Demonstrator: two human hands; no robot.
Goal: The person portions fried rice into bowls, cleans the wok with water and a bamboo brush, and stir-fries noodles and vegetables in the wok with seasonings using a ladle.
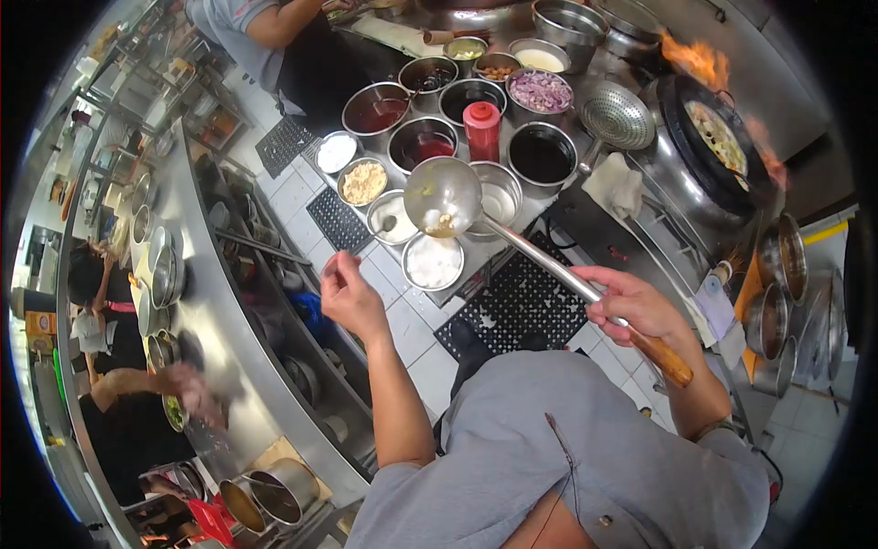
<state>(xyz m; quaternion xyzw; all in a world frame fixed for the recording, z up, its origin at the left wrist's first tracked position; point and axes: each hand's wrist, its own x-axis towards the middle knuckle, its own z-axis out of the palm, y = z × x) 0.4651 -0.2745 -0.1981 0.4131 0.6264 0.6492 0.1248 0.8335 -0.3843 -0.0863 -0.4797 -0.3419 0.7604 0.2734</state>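
Note:
My right hand [626,304] is wrapped round the handle of a steel ladle [443,190], near its wooden end. The ladle's bowl hangs over the seasoning containers, with some whitish and tan bits in it. My left hand [351,300] is raised left of the bowls, thumb and fingers pinched together; anything between them is too small to make out. Nearest to it are a bowl of white granules [433,263], a white seasoning bowl with a spoon [391,218] and a bowl of chopped garlic [363,183]. A red squeeze bottle [482,131] stands behind the ladle.
A wok [713,137] with food sits at the right, flames rising around it. Near it rests a perforated strainer [617,116]. Bowls of dark sauce [542,154] and chopped onion [540,91] stand close by. Co-workers stand behind the left steel counter [265,366] and at upper left.

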